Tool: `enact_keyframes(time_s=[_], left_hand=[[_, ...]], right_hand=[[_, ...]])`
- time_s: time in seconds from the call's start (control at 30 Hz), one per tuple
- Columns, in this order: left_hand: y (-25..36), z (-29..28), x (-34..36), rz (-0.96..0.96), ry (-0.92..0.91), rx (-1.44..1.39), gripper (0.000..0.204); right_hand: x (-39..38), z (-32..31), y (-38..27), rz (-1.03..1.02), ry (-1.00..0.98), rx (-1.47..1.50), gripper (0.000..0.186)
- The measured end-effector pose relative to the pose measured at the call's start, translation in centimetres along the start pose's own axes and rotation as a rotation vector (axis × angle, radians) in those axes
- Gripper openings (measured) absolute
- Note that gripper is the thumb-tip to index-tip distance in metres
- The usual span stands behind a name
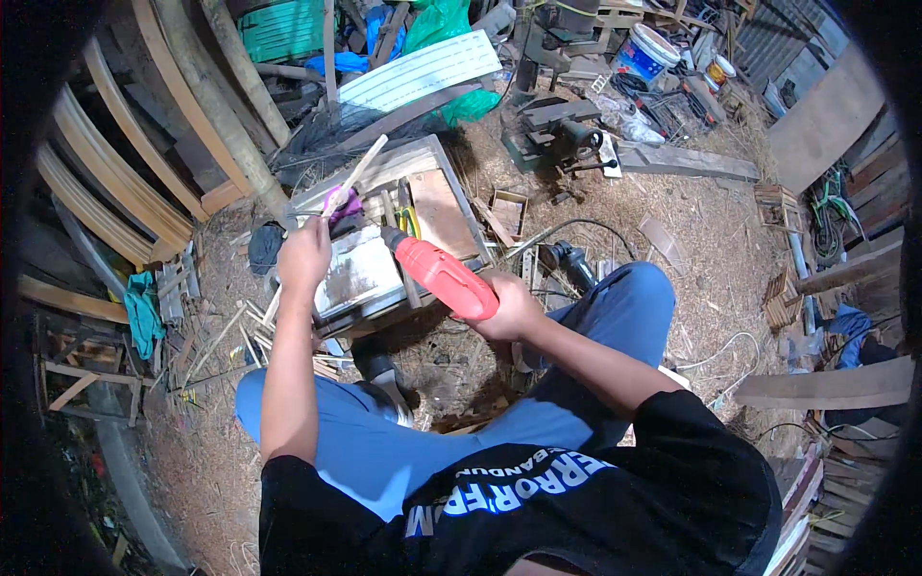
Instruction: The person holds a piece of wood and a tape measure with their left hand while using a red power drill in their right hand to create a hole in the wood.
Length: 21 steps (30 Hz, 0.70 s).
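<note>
My left hand [304,255] is closed around the lower end of a thin wooden stick [363,171], which slants up and away to the right. My right hand [511,309] grips a red power drill [444,276], its dark chuck pointing toward the far left over a low wooden workbench [459,173]. The chuck end sits apart from the stick, to its lower right. On the bench lie a white-topped board [360,272], yellow-handled pliers [408,223] and a brown wood panel [442,209]. A purple object [344,205] is just beyond my left hand, partly behind the stick.
A bench vise [574,139] stands on the shaving-strewn ground at far right, with a dark power tool [569,264] by my right knee. Curved wood pieces [125,182] lean at left. A white bucket [648,53] and a white corrugated sheet [423,72] lie farther back.
</note>
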State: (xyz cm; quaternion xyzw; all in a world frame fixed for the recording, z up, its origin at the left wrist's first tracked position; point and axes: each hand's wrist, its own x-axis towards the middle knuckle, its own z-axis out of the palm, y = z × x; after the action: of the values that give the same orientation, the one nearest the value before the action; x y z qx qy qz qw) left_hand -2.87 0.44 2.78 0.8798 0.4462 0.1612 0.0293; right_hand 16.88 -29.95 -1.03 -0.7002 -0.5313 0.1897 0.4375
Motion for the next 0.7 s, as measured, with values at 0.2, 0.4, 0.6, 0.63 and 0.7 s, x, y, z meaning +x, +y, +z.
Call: enact_keyframes(time_s=[0.2,0.4,0.6,0.63,0.7], left_hand=[[-1.9,0.8,0.3,-0.038,-0.105,-0.319,0.043],[-1.8,1.9,0.3,0.005,-0.241,-0.617,0.046],[-1.5,2.0,0.6,0.021,-0.272,-0.672,0.042],[-1.4,2.0,0.6,0.020,-0.274,-0.671,0.042],[-1.2,2.0,0.6,0.012,-0.298,-0.673,0.040]], right_hand=[[0.1,-0.1,-0.2,-0.080,0.073,0.117,0.039],[-0.2,0.2,0.9,-0.029,0.083,0.245,0.043],[-0.3,0.1,1.2,0.023,0.080,0.249,0.045],[-0.3,0.1,1.2,0.025,0.081,0.250,0.045],[-0.2,0.0,1.2,0.020,0.092,0.211,0.046]])
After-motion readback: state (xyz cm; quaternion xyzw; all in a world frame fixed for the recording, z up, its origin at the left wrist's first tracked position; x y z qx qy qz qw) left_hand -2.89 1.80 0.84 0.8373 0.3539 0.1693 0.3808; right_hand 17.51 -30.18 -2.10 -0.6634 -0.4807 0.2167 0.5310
